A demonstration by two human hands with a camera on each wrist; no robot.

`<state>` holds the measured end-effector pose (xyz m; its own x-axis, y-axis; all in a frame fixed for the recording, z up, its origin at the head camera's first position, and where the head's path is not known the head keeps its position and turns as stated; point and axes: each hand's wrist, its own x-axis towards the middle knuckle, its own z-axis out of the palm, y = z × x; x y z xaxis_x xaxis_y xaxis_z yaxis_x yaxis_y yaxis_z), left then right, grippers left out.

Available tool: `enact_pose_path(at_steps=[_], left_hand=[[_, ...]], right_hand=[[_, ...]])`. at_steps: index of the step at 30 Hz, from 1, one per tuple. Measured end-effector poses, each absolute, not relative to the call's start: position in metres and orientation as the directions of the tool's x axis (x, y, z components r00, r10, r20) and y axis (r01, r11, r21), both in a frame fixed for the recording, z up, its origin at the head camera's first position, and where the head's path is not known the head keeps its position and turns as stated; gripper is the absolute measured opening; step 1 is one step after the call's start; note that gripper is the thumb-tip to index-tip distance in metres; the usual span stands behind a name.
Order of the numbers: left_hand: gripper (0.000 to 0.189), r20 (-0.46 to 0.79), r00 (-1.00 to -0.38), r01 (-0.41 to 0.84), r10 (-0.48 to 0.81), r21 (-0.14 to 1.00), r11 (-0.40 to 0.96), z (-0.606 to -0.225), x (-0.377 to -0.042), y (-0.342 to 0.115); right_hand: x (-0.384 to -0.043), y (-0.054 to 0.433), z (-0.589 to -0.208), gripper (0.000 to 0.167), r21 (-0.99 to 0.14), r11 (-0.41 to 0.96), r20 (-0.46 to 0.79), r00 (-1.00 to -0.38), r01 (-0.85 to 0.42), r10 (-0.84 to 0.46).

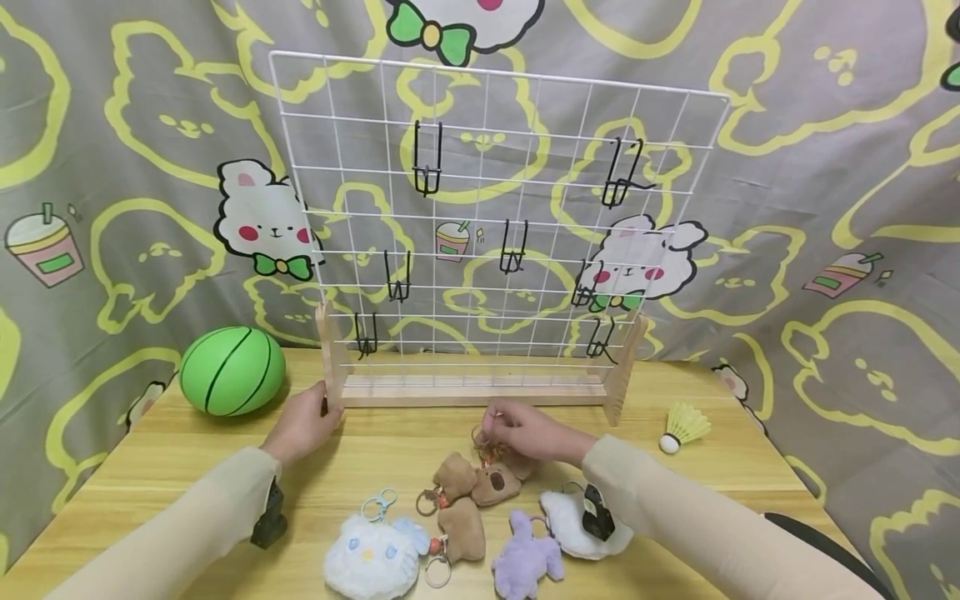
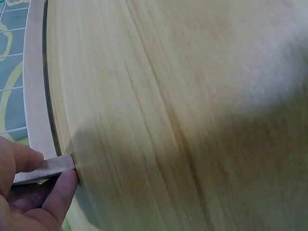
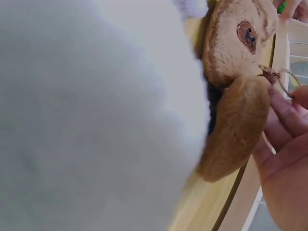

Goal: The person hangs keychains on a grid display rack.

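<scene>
My left hand (image 1: 303,423) pinches the left foot of the wooden stand (image 2: 60,165) between thumb and fingers. That stand holds up a white wire grid (image 1: 487,193) with several black hooks on it. In front of the stand, my right hand (image 1: 538,432) pinches the metal ring (image 3: 290,79) of a brown plush keychain (image 3: 239,126). The plush hangs low beside the fingers, partly covered by the hand in the head view. Close by lies another brown plush (image 1: 497,485) with a dark oval nose, and more brown plush pieces (image 1: 461,530) with rings are left of it.
Nearer me lie a white plush with blue bow (image 1: 372,557), a purple plush (image 1: 527,557) and a white plush (image 1: 573,525) under the right wrist. A green ball (image 1: 232,371) stands left, a yellow shuttlecock (image 1: 685,427) right. Patterned curtain (image 1: 847,192) surrounds the table.
</scene>
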<state>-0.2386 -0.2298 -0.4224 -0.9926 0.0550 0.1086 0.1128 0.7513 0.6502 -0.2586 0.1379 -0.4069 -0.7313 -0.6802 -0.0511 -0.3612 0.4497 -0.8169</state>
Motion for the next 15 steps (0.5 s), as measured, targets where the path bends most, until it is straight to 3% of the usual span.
enact_pose_path(at_steps=[8,15], left_hand=[[0.042,0.100,-0.994,0.103,0.050,0.654,0.750,-0.4236,-0.2375,-0.2295],[0.041,0.114,-0.992,0.116,0.055,0.640,0.759,-0.4246,-0.2379,-0.2289]], right_hand=[[-0.2550,0.1437,-0.4051,0.014,-0.931,0.334,-0.130,-0.723,-0.147,-0.679],[-0.2529,0.1465,-0.4017,0.017,-0.944,0.318,-0.146,-0.748,-0.092,-0.648]])
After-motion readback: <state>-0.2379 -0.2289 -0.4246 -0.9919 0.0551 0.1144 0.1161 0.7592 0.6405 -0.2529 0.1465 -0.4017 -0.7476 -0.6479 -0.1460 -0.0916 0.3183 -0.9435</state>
